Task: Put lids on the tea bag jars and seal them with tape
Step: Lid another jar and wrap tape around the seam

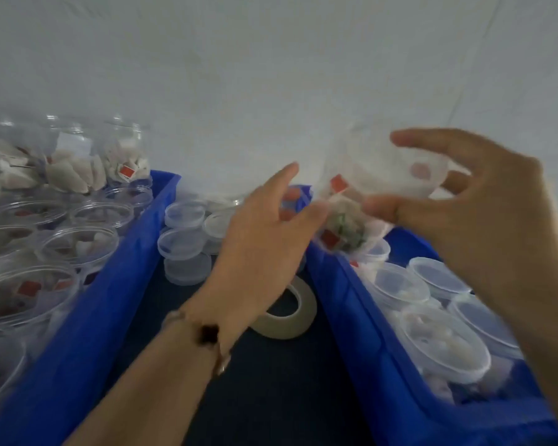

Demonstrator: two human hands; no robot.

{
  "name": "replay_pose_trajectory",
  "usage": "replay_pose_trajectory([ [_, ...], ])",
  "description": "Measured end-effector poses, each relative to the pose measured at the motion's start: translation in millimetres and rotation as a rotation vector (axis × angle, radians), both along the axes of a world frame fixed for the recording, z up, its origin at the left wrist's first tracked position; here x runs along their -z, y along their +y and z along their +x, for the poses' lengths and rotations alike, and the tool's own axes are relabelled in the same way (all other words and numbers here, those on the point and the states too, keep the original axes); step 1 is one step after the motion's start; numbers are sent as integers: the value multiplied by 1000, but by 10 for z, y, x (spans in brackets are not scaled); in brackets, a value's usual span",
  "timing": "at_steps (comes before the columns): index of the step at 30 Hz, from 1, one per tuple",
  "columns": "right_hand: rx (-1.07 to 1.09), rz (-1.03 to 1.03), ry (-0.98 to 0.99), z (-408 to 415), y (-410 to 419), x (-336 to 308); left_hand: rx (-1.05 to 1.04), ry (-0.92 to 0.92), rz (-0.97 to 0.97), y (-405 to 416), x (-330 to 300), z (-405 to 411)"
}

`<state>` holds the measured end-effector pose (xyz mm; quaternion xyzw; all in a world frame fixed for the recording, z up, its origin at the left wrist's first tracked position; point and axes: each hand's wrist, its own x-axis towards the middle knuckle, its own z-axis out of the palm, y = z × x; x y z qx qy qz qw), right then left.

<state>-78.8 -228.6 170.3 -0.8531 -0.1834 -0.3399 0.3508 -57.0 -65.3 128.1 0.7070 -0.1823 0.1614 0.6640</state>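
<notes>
1. Blue plastic made up the two biggest things: a left bin of open, unlidded jars of tea bags, and a right bin of jars already capped. I counted two bins; roughly eight open jars showed on the left and about five capped ones on the right, though blur and cropping made both counts loose.

2. Held up between the bins was one clear jar, motion-blurred, red tags showing inside. The right hand curled round it, fingers above and thumb below. The left hand was spread open with its thumb tip at the jar's near side; whether it touched, I could not tell.

3. Done well, I judged, the lid would be pressed square and flush first, jar steadied, before any tape.

4. Loose lids lay stacked far between the bins, about five visible.

5. One tape roll lay flat on the dark table, just under the left wrist.
</notes>
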Motion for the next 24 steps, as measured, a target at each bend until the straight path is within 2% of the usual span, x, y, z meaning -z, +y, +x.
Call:
replay_pose_trajectory([
  [3, 172, 22, -132, 182, -274, -338, 179, -37, 53, -224, -291, 311],
  [6, 317, -5, -126, 520, -512, -405, 275, -18, 239, -652, -468, 599],
  [9, 397, 2, -11, 921, -718, -198, 246, -4, 423, -994, -341, 883],
  [13, 480, -9, 151, 1293, -974, 280, 244, 129, 733, -1383, 24, 1165],
  [19, 574, -38, 435, 1562, -1199, 838, 197, 89, 1022, -1502, 491, 1396],
  [21, 582, -109, 520, 1555, -1253, 964, 169, 16, 1081, -1484, 628, 1410],
  [24, 557, -200, 579, 1559, -1296, 1029, 150, -55, 1040, -1400, 704, 1429],
])
